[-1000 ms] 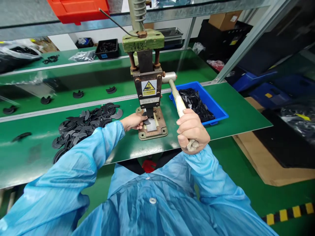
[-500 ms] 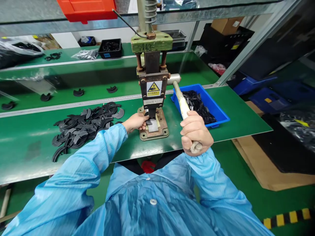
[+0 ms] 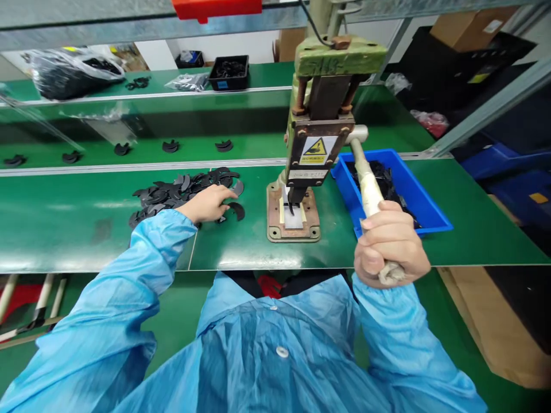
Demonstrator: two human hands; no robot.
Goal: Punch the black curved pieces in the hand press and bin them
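My right hand [image 3: 391,244] is wrapped round the cloth-covered lever [image 3: 368,178] of a green hand press [image 3: 321,149]. Beneath the press's dark ram, a curved black piece [image 3: 291,203] stands on the metal base plate [image 3: 293,232]. To the left, my left hand [image 3: 210,203] is over the right side of a pile of curved black plastic pieces [image 3: 161,195]. Its index finger is stretched out and nothing is seen in its grip. One loose crescent-shaped piece [image 3: 237,210] lies just right of its fingertips.
A blue bin [image 3: 434,215] of black parts stands right of the press. Several black pieces [image 3: 171,146] lie in a row on the green strip behind. Farther back are a black tray [image 3: 229,83] and a plastic bag [image 3: 73,74]. A metal shelf beam [image 3: 107,31] crosses overhead.
My left hand has left the press and moved left to the pile, letting go of the curved piece under the ram. My right hand stays on the lever. The view has shifted left.
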